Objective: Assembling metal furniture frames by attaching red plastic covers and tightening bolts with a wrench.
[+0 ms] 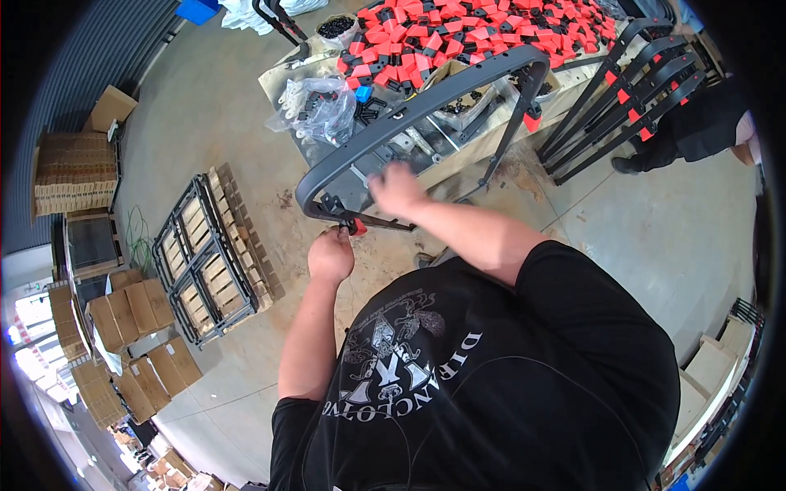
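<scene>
A black metal tube frame [426, 102] with rounded corners stands tilted in front of me, partly over the workbench. My left hand [331, 255] is closed at its near left corner, fingers pinched against the dark fitting beside a red plastic wedge [358, 227]. Another red wedge [532, 121] sits on the frame's right leg. My right hand [399, 190] is raised just inside the frame, near the bench edge; motion smears its fingers. Close to it shows a slim silver tool [360, 177], and I cannot make out whether the hand touches it.
The workbench [467, 157] bears a heap of red and black plastic parts [475, 33], a clear bag [318, 110] and boxes of small black pieces. Several black frames [622, 102] lean at right beside another person [696, 123]. A wooden pallet [237, 237] with frames lies left, near cartons [131, 315].
</scene>
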Motion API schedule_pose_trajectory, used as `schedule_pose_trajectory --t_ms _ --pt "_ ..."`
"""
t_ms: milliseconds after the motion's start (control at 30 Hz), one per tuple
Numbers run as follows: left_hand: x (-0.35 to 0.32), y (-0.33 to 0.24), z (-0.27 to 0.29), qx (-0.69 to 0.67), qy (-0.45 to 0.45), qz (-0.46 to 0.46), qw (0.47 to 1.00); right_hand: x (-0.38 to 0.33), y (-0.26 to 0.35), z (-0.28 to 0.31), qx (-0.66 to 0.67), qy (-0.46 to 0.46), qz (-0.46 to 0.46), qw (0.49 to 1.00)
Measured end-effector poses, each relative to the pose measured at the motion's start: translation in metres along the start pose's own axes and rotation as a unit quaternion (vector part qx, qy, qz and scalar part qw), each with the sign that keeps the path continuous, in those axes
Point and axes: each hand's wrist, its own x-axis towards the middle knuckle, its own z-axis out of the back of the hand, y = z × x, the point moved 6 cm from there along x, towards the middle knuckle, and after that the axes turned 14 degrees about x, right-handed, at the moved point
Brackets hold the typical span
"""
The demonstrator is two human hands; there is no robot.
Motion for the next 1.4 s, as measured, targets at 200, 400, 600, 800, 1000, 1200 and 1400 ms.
schedule_pose_trajectory --t_ms 200,400,600,800,1000,1200,1400 --pt "0.005 -0.004 0.002 0.003 0.059 0.016 0.998 0.071 -0.053 0.080 -0.177 -0.030 -0.056 0.982" --pt "0.002 -0.003 0.001 0.003 0.046 0.019 0.999 0.086 -0.059 0.079 -0.195 0.008 -0.102 0.976" --pt "0.002 0.001 -0.004 -0.003 0.059 0.026 0.998 0.093 -0.053 0.084 -0.207 0.114 -0.171 0.956" --pt "-0.001 0.005 -0.008 -0.028 0.045 0.036 0.998 0.070 -0.050 0.089 -0.183 0.092 -0.103 0.973" --pt "-0.027 -0.017 0.030 -0.004 -0.034 0.072 0.997 -0.034 -0.030 0.097 0.100 0.301 -0.102 0.943" --pt "-0.036 -0.052 -0.001 -0.668 0.044 -0.086 0.738 -0.098 0.011 0.076 -0.010 0.414 0.150 0.898" --pt "-0.057 -0.028 0.006 -0.587 -0.101 -0.101 0.797 -0.116 0.025 0.083 0.037 0.288 0.230 0.929"
